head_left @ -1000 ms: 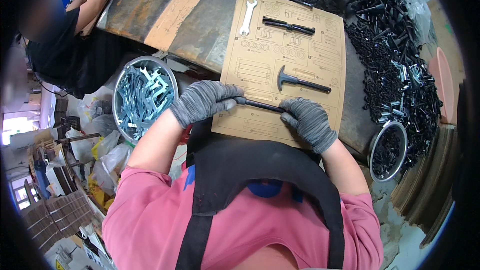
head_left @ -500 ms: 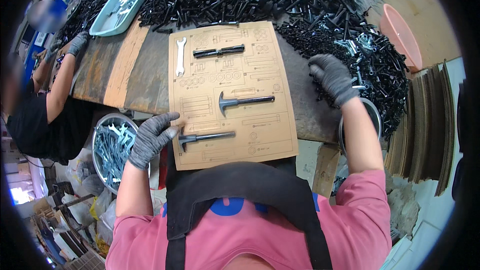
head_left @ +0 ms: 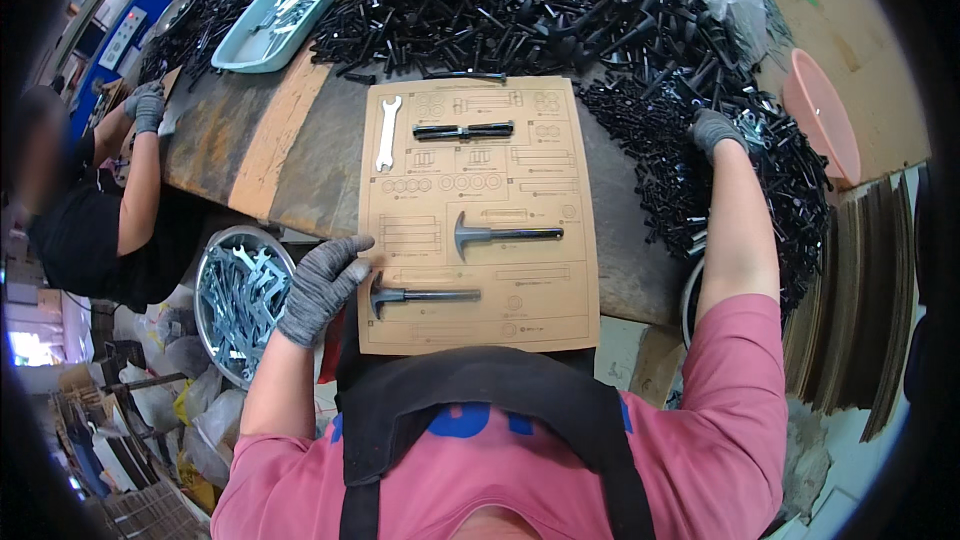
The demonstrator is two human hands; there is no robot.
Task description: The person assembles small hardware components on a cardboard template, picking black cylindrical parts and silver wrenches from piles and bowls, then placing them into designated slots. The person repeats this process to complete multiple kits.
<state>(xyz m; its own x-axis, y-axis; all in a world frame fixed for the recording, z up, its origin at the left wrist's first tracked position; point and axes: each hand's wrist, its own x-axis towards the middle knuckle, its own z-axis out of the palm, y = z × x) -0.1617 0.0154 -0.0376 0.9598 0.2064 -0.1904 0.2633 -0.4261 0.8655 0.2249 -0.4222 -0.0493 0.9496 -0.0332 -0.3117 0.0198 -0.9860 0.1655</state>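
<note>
A brown cardboard sheet [head_left: 480, 330] with printed part outlines overhangs the table's near edge. On it lie a silver open-end wrench [head_left: 388, 135], a pair of black rods end to end [head_left: 464, 130], and two dark T-shaped pieces with curved heads, the upper one [head_left: 510, 234] and the lower one [head_left: 428, 295]. My left hand [head_left: 325, 288], in a grey glove, is at the sheet's left edge, thumb and index finger apart. Over at the right, my gloved right hand [head_left: 718, 132] reaches into small black bolts [head_left: 650, 165] beside some silver hardware; its fingertips are hidden.
Long black bolts [head_left: 480, 15] are heaped along the far side. A pale teal tray [head_left: 225, 58] stands far left, and a metal bowl of wrenches [head_left: 240, 305] beside my left arm. At right are a pink basin [head_left: 825, 120] and stacked cardboard [head_left: 850, 290]. A co-worker's gloved hands [head_left: 147, 108] work at left.
My right hand has moved right and farther away, from the pile's near edge into the small bolts. My left hand stays at the sheet. The whole view has shifted slightly.
</note>
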